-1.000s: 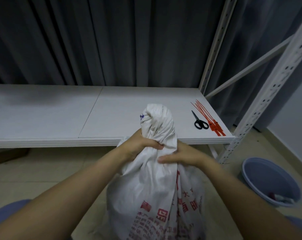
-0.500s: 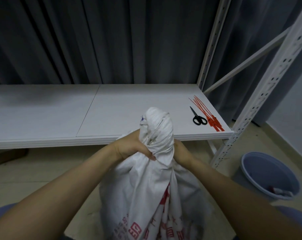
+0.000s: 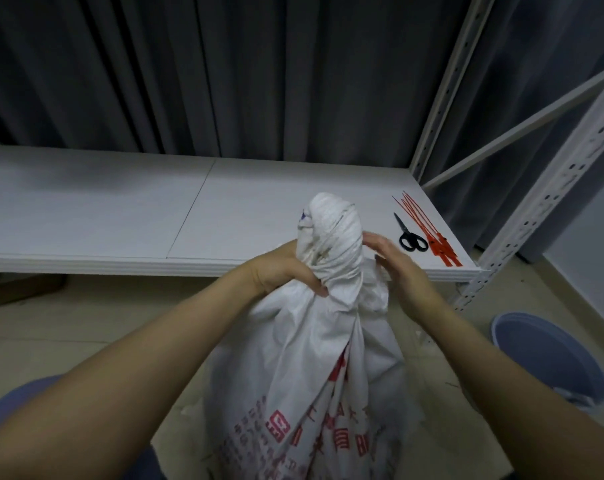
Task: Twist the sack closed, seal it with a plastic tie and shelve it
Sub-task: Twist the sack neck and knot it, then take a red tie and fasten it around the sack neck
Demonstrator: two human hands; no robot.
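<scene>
Head view: our left grip [image 3: 286, 268] clamps the sack [image 3: 328, 341] neck; right grip [image 3: 397, 268] wide, beside it; twist may unwind.

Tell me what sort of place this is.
Probably a storeroom or packing area: a white slotted-post metal shelf rack, a printed woven sack standing on the tiled floor, and red plastic ties beside scissors on the shelf.

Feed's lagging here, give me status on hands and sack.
Left hand clamped on the sack neck. Right hand open, off the sack. Red plastic ties untouched on the shelf beside the scissors.
</scene>
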